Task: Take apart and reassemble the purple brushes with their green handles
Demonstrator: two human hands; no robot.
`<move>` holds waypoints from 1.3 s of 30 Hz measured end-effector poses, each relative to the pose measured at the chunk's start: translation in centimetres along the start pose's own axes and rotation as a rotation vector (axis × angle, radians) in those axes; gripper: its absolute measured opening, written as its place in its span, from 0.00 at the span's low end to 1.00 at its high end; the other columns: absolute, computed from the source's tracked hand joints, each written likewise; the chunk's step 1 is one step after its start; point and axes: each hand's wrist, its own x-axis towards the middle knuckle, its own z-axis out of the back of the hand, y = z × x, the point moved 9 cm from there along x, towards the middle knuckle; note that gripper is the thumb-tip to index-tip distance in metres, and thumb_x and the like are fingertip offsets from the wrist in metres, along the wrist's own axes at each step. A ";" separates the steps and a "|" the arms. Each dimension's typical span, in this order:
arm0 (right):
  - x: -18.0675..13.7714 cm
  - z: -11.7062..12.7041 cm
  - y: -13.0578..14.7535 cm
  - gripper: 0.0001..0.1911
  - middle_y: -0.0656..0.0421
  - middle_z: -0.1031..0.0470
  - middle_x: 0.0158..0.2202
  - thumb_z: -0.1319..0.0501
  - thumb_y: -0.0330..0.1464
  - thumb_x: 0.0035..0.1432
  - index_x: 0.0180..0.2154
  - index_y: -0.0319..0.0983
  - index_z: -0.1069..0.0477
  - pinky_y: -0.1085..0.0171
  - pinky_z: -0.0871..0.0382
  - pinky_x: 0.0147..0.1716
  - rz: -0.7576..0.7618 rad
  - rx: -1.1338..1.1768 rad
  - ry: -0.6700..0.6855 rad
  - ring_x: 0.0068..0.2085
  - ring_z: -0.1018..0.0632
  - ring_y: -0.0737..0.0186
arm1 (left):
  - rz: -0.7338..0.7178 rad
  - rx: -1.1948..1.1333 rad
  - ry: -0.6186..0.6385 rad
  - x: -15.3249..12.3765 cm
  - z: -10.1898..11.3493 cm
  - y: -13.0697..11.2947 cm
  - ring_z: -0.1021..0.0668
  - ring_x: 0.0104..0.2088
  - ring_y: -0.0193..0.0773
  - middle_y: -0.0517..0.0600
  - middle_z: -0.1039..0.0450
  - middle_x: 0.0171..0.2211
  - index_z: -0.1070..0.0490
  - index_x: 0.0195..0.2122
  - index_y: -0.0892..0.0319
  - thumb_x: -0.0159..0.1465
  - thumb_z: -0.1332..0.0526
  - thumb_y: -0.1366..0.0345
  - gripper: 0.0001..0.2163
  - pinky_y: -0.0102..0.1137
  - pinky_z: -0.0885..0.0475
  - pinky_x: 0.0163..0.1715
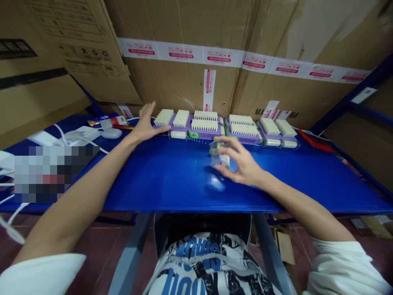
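Note:
A row of purple brush packs with white bristles [227, 125] lies along the back of the blue table [172, 180]. My left hand [145, 123] reaches to the leftmost pack [164, 119], fingers spread and the thumb against its near edge. My right hand [241, 162] hovers over the middle of the table, fingers curled around a small clear package with a green end [216, 153], which is blurred.
Cardboard boxes with red and white tape [211, 55] wall off the back. A white mouse [111, 133], cables and small cards lie at the table's left. A red tool [313, 141] lies at the right. Blue shelf rails [353, 104] rise on the right.

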 end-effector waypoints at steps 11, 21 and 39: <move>-3.5 3.2 -11.6 0.28 0.46 0.21 0.58 0.22 0.46 0.64 0.62 0.46 0.14 0.36 0.20 0.65 -0.335 -0.127 0.359 0.59 0.18 0.39 | -0.751 0.009 0.407 -9.6 -11.0 -17.4 0.21 0.71 0.59 0.63 0.24 0.73 0.26 0.75 0.54 0.79 0.37 0.57 0.25 0.59 0.25 0.71; -1.0 -1.5 -2.3 0.25 0.41 0.16 0.53 0.29 0.51 0.72 0.56 0.38 0.16 0.38 0.21 0.57 -0.094 -0.259 0.454 0.52 0.18 0.36 | -0.840 0.145 0.479 -12.1 -12.3 -18.7 0.22 0.67 0.59 0.53 0.25 0.75 0.30 0.78 0.41 0.79 0.37 0.61 0.27 0.56 0.24 0.65; -4.2 4.2 -10.9 0.37 0.44 0.17 0.65 0.28 0.48 0.66 0.72 0.42 0.26 0.41 0.20 0.64 -0.403 -0.270 0.505 0.64 0.16 0.34 | -0.813 0.121 0.454 -10.7 -10.4 -17.9 0.21 0.72 0.54 0.57 0.22 0.73 0.22 0.71 0.53 0.83 0.44 0.65 0.20 0.55 0.21 0.70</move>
